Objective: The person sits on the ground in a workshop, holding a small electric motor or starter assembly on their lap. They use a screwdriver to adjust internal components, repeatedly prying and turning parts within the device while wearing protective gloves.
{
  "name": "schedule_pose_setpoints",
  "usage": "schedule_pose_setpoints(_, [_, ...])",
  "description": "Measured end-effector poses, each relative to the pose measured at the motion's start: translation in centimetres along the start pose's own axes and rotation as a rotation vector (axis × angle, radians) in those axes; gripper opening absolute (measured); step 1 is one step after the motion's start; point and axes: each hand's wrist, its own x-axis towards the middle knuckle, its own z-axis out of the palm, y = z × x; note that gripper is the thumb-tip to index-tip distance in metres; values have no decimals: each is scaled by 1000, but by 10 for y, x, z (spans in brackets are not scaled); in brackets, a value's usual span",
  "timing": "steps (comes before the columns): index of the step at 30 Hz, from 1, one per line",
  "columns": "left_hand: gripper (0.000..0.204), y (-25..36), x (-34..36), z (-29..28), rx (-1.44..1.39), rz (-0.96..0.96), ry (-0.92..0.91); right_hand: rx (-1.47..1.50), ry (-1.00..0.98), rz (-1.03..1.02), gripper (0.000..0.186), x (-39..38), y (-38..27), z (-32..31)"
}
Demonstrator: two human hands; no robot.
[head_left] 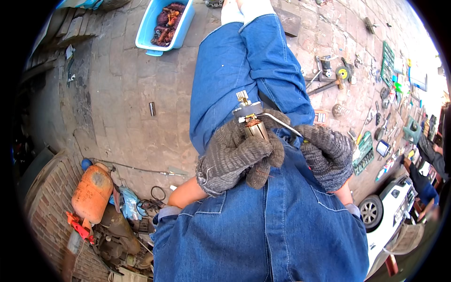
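My left hand [237,155], in a grey knit glove, is closed around a small motor armature [256,131] with a steel core and copper windings. On the armature's far end sits a dark round brush holder [247,111] with brass-coloured parts. My right hand [329,155], gloved alike, is closed on a thin metal rod with a bent end [287,126]. The rod reaches left to the brush holder and seems to touch it. Whatever handle the rod has is hidden in the right glove. Both hands are held above my lap, over blue denim clothing [225,75].
A light blue tub [187,28] of copper-coloured scrap stands far left on the brick paving. A small metal cylinder [152,109] lies nearer. At right are a hammer [339,82], green socket cases [363,152] and scattered tools. An orange tank [93,192] and a white car [387,211] flank me.
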Motion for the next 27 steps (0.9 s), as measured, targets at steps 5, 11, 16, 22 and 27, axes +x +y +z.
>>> schedule_pose_setpoints(5, [41, 1, -4, -1, 18, -36, 38, 142, 22, -76, 25, 0, 5, 5])
schedule_pose_setpoints(11, [41, 6, -2, 2, 98, -40, 71, 357, -9, 56, 25, -7, 16, 16])
schedule_pose_setpoints(16, [35, 4, -3, 1, 133, -26, 158, 392, 24, 68, 24, -5, 13, 17])
schedule_pose_setpoints(22, [28, 1, -3, 1, 233, 23, 222, 309, -1, 65, 24, 1, 2, 9])
schedule_pose_setpoints(27, [25, -2, -1, 4, 284, 41, 281, 146, 59, -86, 25, 3, 6, 10])
